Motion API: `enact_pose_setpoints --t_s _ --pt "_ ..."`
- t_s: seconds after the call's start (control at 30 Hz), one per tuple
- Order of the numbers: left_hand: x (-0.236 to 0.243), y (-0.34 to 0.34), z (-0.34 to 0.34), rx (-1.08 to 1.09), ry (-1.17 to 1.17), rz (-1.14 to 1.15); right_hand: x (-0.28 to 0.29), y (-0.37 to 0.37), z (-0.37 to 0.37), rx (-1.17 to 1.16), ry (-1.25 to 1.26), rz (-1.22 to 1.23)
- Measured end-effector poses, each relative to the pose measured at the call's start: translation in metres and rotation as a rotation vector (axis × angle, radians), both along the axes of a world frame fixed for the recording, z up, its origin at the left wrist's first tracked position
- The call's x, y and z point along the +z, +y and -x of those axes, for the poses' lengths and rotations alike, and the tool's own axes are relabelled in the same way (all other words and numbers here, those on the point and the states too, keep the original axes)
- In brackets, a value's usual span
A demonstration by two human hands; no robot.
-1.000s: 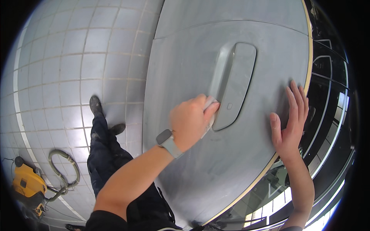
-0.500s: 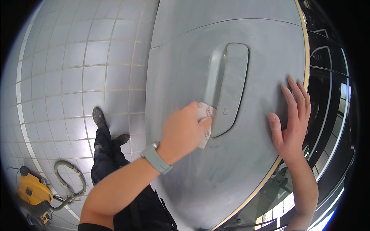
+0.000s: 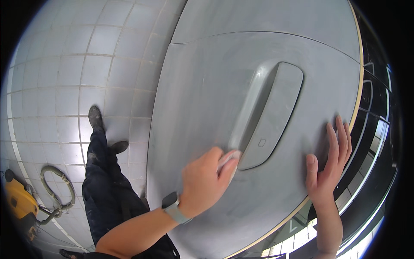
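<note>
Left hand (image 3: 202, 183) closed on sanding paper (image 3: 227, 159), pressed to door (image 3: 202, 103) at handle's (image 3: 269, 114) 7 o'clock end. Right hand (image 3: 328, 166) open, flat at 3 o'clock. Risk: paper catching handle edge, gouging primer if tilted.

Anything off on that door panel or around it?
Nothing stands out. The grey car door is dull and evenly matte, no dents visible. The left hand presses a small sanding sheet by the door handle; the right hand lies flat near the taped edge.
</note>
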State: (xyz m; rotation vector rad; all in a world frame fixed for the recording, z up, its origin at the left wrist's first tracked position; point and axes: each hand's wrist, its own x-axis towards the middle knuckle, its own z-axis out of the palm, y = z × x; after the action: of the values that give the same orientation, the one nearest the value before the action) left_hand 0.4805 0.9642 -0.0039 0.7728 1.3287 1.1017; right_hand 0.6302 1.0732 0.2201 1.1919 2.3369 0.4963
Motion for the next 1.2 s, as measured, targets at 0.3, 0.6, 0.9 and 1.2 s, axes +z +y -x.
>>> enact_pose_setpoints --t_s 0.3,0.6,0.9,1.2 --pt "0.008 0.012 0.013 -0.071 0.061 -0.046 0.000 -0.001 -0.002 0.009 0.012 -0.001" --pt "-0.017 0.020 0.018 -0.143 0.133 -0.233 -0.002 0.000 0.000 0.023 0.001 -0.001" --pt "-0.009 0.026 0.017 -0.045 -0.010 -0.120 -0.002 0.001 -0.001 0.016 -0.022 -0.002" --pt "-0.003 0.053 -0.008 0.124 0.125 -0.036 0.000 -0.010 -0.002 -0.058 -0.102 0.022"
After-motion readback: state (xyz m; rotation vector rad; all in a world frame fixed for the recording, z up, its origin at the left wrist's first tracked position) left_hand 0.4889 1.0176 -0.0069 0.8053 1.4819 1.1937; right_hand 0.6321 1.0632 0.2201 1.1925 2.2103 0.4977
